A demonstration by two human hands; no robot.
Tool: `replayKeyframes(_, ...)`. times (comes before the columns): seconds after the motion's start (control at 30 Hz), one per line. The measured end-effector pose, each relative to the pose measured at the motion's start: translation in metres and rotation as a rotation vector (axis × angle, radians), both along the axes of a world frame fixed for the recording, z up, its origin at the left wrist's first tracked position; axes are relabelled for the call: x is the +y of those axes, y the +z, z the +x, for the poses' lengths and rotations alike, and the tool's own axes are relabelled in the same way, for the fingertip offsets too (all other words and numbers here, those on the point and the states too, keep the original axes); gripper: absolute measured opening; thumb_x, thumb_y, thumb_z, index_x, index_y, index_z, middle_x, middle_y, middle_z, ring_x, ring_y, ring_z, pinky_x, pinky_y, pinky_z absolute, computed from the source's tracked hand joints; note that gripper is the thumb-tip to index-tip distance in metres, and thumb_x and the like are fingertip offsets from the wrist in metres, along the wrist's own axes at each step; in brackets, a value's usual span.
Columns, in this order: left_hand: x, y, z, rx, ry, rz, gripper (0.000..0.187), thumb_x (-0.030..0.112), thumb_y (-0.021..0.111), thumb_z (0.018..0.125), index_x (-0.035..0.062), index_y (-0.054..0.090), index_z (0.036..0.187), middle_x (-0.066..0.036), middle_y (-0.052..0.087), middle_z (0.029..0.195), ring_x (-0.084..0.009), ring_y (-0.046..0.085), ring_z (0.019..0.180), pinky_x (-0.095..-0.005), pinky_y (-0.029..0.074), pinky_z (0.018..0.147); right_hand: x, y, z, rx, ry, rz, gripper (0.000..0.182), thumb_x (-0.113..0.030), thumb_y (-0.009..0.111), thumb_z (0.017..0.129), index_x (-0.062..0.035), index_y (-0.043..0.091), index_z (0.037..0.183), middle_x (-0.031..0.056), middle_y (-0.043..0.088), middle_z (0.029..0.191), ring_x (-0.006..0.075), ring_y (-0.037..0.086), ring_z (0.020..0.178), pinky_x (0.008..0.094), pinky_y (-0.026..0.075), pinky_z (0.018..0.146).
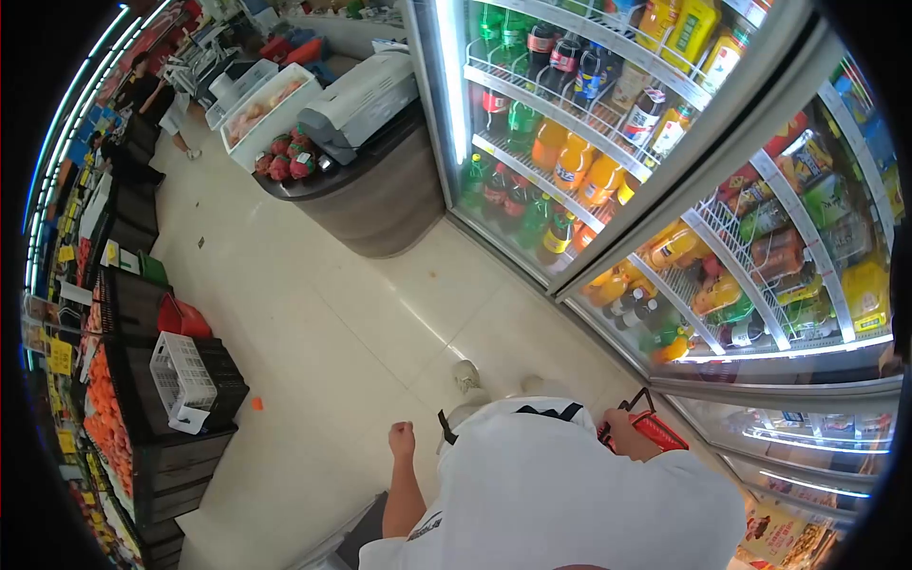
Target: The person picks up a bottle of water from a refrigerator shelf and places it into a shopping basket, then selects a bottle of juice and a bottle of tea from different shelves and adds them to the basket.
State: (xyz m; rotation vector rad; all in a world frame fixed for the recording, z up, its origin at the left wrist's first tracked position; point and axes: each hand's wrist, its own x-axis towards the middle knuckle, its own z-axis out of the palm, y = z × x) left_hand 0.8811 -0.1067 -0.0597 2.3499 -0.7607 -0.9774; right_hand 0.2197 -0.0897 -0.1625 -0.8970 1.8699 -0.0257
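My right hand (617, 424) is wrapped round the black handle of a red shopping basket (663, 432), which hangs at my right side close to the glass doors. My forearm and white shirt hide part of the basket, and I cannot make out anything inside it. On the other side, my left hand (402, 438) hangs in front of me above the floor, its fingers curled into a loose fist with nothing visible in it. Closest on the right stands a drinks fridge (608, 261) with bottles on its shelves, among them orange soda bottles (573, 160).
A rounded counter (370, 204) carries dragon fruit (290, 157), a white foam box (271, 114) and a grey machine (361, 100). Produce stands (180, 465) line the left, with a white crate (182, 380) and a red bin (182, 316). People (152, 95) stand farther back. Pale tiled floor (313, 313) lies between.
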Motion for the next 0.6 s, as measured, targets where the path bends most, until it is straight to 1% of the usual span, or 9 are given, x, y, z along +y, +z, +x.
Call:
replayKeyframes(0.07, -0.014, -0.001, 0.019, 0.021, 0.016, -0.027, 0.033, 0.027, 0.066, 0.083, -0.0033, 0.069, 0.095, -0.019, 0.070, 0.086, -0.0297, 0.068, 0.083, -0.0382, 0.052, 0.077, -0.008, 0.008, 0.033, -0.003, -0.244, -0.031, 0.008, -0.007, 0.070, 0.059, -0.0106, 0.068, 0.066, 0.0102, 0.068, 0.074, 0.0300, 0.067, 0.067, 0.0375, 0.051, 0.058)
replayKeyframes(0.13, -0.016, -0.008, 0.035, 0.040, 0.029, -0.053, 0.033, 0.027, 0.066, 0.083, -0.0037, 0.069, 0.094, -0.019, 0.070, 0.086, -0.0295, 0.068, 0.083, -0.0382, 0.052, 0.077, -0.032, 0.025, 0.071, 0.079, -0.119, -0.052, 0.005, -0.006, 0.067, 0.063, -0.0057, 0.067, 0.068, 0.0128, 0.067, 0.071, 0.0285, 0.065, 0.064, 0.0401, 0.050, 0.056)
replayKeyframes(0.2, -0.011, -0.022, 0.049, 0.063, -0.001, -0.030, 0.034, 0.028, 0.066, 0.083, -0.0037, 0.069, 0.095, -0.019, 0.070, 0.086, -0.0295, 0.068, 0.083, -0.0388, 0.052, 0.077, -0.059, 0.032, 0.109, 0.011, -0.735, 0.064, 0.004, -0.004, 0.062, 0.068, -0.0001, 0.064, 0.069, 0.0151, 0.063, 0.067, 0.0289, 0.063, 0.061, 0.0428, 0.047, 0.052)
replayKeyframes(0.27, 0.004, -0.032, 0.055, 0.070, -0.029, 0.035, 0.035, 0.029, 0.066, 0.083, -0.0037, 0.069, 0.095, -0.019, 0.070, 0.087, -0.0298, 0.068, 0.083, -0.0392, 0.052, 0.077, -0.074, 0.069, 0.145, -0.014, -0.698, -0.027, 0.005, -0.003, 0.059, 0.070, 0.0013, 0.061, 0.068, 0.0155, 0.060, 0.067, 0.0297, 0.060, 0.058, 0.0430, 0.045, 0.050)
replayKeyframes(0.33, 0.020, -0.049, 0.064, 0.088, -0.071, 0.125, 0.037, 0.031, 0.067, 0.082, -0.0030, 0.069, 0.097, -0.020, 0.071, 0.090, -0.0313, 0.068, 0.084, -0.0402, 0.052, 0.079, -0.083, 0.071, 0.163, 0.013, -0.688, 0.020, 0.005, -0.004, 0.059, 0.069, 0.0007, 0.059, 0.071, 0.0143, 0.059, 0.067, 0.0273, 0.059, 0.057, 0.0414, 0.045, 0.050)
replayKeyframes(0.4, 0.036, -0.060, 0.070, 0.097, -0.076, 0.093, 0.035, 0.031, 0.066, 0.081, -0.0032, 0.070, 0.089, -0.019, 0.071, 0.082, -0.0317, 0.068, 0.079, -0.0411, 0.052, 0.075, -0.091, 0.065, 0.175, -0.039, -0.737, -0.053, 0.009, -0.007, 0.060, 0.069, -0.0004, 0.056, 0.075, 0.0123, 0.055, 0.065, 0.0253, 0.058, 0.056, 0.0393, 0.045, 0.048)
replayKeyframes(0.47, 0.037, -0.054, 0.074, 0.104, -0.102, 0.105, 0.034, 0.030, 0.065, 0.081, -0.0037, 0.070, 0.084, -0.018, 0.070, 0.076, -0.0306, 0.068, 0.074, -0.0411, 0.052, 0.072, -0.108, 0.071, 0.184, -0.089, -0.773, -0.061, 0.012, -0.007, 0.059, 0.068, -0.0013, 0.054, 0.077, 0.0113, 0.054, 0.063, 0.0252, 0.057, 0.053, 0.0378, 0.044, 0.044)
replayKeyframes(0.53, 0.044, -0.034, 0.073, 0.112, -0.142, 0.148, 0.034, 0.029, 0.064, 0.080, -0.0042, 0.070, 0.079, -0.018, 0.069, 0.070, -0.0295, 0.067, 0.070, -0.0410, 0.052, 0.069, -0.109, 0.054, 0.181, 0.023, -0.696, -0.195, 0.007, -0.007, 0.058, 0.068, -0.0029, 0.054, 0.072, 0.0108, 0.052, 0.060, 0.0252, 0.054, 0.048, 0.0371, 0.041, 0.040)
replayKeyframes(0.6, 0.031, -0.013, 0.078, 0.064, -0.374, 0.201, 0.035, 0.029, 0.063, 0.079, -0.0050, 0.068, 0.071, -0.015, 0.065, 0.061, -0.0255, 0.065, 0.062, -0.0399, 0.051, 0.063, -0.122, 0.059, 0.179, -0.042, -0.745, -0.173, 0.006, -0.008, 0.057, 0.069, -0.0034, 0.054, 0.068, 0.0099, 0.050, 0.055, 0.0238, 0.051, 0.044, 0.0366, 0.038, 0.038)
